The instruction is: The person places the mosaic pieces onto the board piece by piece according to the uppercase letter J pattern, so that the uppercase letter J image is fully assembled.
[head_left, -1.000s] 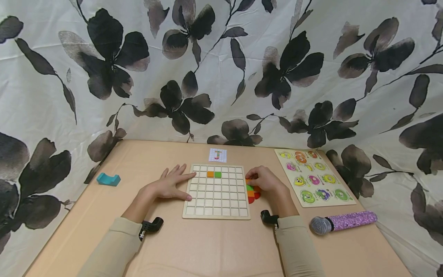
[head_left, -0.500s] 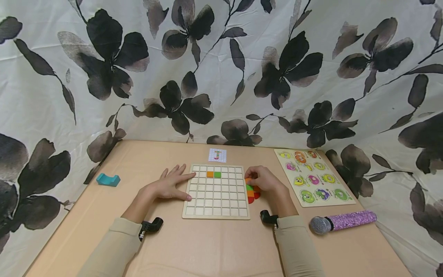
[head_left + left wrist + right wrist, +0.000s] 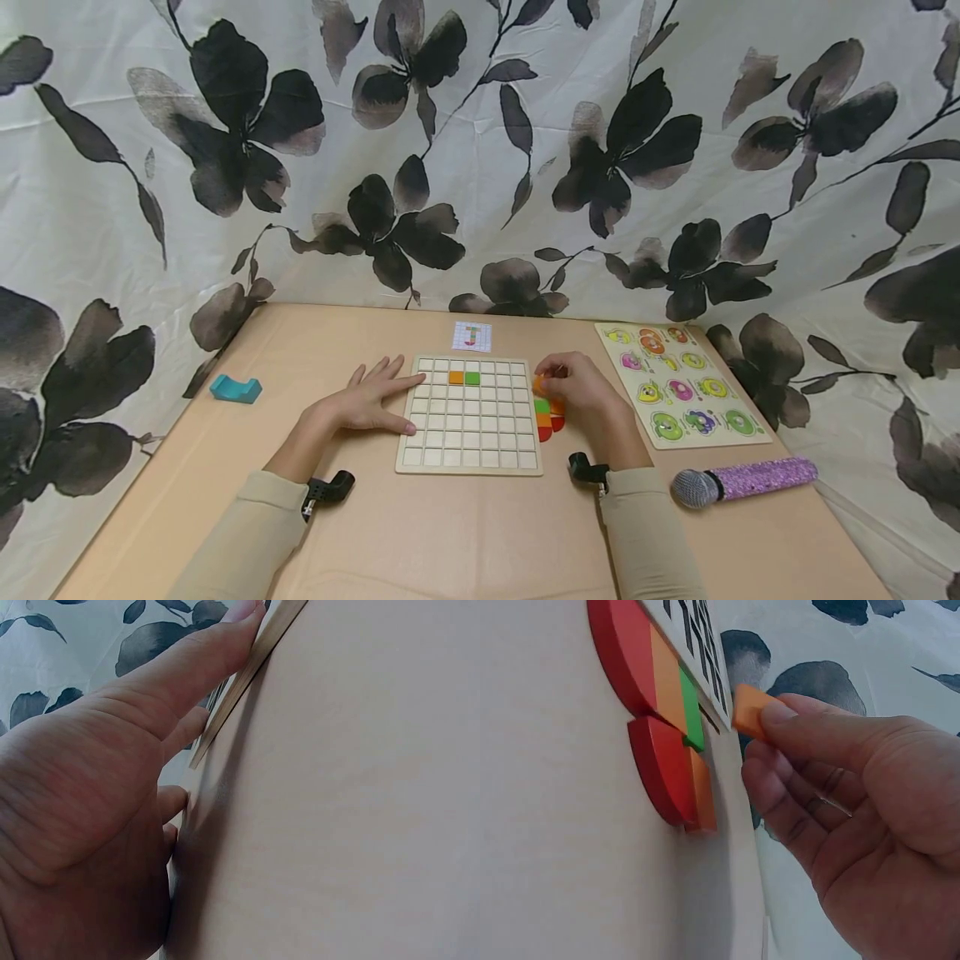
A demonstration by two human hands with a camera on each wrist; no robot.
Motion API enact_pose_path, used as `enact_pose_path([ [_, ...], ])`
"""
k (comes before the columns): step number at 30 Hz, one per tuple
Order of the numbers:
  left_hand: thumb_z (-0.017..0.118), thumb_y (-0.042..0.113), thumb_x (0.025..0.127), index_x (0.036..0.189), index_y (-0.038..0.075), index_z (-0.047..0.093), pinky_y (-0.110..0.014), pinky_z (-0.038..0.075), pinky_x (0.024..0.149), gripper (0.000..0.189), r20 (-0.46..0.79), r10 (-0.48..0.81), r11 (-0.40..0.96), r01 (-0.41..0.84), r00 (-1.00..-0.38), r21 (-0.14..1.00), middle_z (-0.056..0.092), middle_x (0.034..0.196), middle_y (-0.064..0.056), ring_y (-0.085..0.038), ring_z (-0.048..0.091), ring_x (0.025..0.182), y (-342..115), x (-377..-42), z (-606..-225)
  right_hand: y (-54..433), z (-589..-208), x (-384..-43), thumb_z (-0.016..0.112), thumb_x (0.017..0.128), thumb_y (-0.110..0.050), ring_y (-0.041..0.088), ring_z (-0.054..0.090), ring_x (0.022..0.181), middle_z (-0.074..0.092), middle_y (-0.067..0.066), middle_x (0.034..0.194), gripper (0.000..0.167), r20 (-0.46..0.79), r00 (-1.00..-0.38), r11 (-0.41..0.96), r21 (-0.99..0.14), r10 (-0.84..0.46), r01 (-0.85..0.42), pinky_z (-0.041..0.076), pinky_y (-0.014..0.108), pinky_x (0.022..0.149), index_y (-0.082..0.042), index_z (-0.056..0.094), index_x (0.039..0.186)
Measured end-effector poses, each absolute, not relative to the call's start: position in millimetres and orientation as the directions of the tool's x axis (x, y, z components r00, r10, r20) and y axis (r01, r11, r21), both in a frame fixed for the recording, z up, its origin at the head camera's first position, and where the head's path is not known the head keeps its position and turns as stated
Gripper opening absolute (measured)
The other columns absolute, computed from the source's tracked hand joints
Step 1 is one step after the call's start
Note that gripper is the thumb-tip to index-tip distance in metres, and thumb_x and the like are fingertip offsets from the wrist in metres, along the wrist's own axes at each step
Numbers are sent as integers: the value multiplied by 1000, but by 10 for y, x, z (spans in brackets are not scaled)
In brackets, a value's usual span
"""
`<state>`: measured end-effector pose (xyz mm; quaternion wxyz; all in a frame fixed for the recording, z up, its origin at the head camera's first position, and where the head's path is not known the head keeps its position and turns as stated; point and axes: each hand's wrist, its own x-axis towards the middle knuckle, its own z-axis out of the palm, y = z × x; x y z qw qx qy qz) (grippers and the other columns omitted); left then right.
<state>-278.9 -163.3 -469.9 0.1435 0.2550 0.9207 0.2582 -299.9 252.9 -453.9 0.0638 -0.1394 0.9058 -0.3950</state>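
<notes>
My left hand (image 3: 366, 398) lies with fingers spread at the left side of a white gridded board (image 3: 468, 439), its index finger and thumb over the wooden edge. An orange square tile (image 3: 456, 378) and a green square tile (image 3: 472, 379) sit side by side in the board's upper rows. Just off the right edge, my right hand (image 3: 583, 390) pinches an orange square block (image 3: 751, 712) between thumb and fingers, raised above the table. Below it lie red rounded blocks (image 3: 658, 769), a green block (image 3: 692, 709) and orange blocks (image 3: 702, 791), bunched against the board's side.
A small card with a J pattern (image 3: 472, 337) lies behind the board. To the right are a fruit-picture sheet (image 3: 678, 383) and a microphone with a glittery purple handle (image 3: 765, 479). A teal curved block (image 3: 235, 389) is at left. Floral cloth (image 3: 480, 167) hangs behind.
My right hand has moved slightly up and to the right, away from the board's edge, carrying the orange block. My left hand keeps its place.
</notes>
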Motion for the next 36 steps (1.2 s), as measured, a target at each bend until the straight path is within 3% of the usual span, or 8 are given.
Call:
enact_pose_path([
  [7, 82, 60, 81, 162, 25, 39, -73, -8, 122, 99, -129, 546, 736, 400, -828, 547, 5, 174, -24, -49, -3, 160, -1631, -2798, -4707, 2432, -4525, -3006, 73, 97, -9, 26, 59, 98, 68, 7, 103, 22, 25, -960, 597, -779, -277, -193, 51, 34, 89, -8, 73, 119],
  [17, 82, 61, 80, 162, 26, 39, -72, -9, 122, 99, -131, 545, 732, 394, -828, 555, 4, 174, -24, -48, -4, 161, -1642, -2803, -4717, 2340, -4523, -3010, 73, 95, -5, 26, 59, 98, 70, 9, 105, 23, 49, -964, 559, -806, -263, -193, 52, 36, 93, -10, 74, 118],
  [28, 82, 60, 81, 162, 25, 39, -73, -8, 122, 98, -123, 548, 731, 401, -827, 552, 4, 174, -24, -48, -3, 160, -1633, -2812, -4730, 2214, -4524, -2995, 77, 95, -15, 26, 62, 96, 71, 5, 105, 24, 75, -966, 558, -804, -248, -206, 56, 28, 83, -11, 76, 119],
  [36, 82, 63, 79, 162, 27, 40, -73, -10, 121, 99, -108, 557, 709, 405, -823, 577, 4, 173, -27, -50, -5, 160, -1646, -2799, -4730, 2118, -4545, -2995, 77, 95, -13, 26, 61, 92, 70, 7, 103, 24, 134, -955, 570, -777, -264, -266, 56, 27, 76, -7, 77, 118],
])
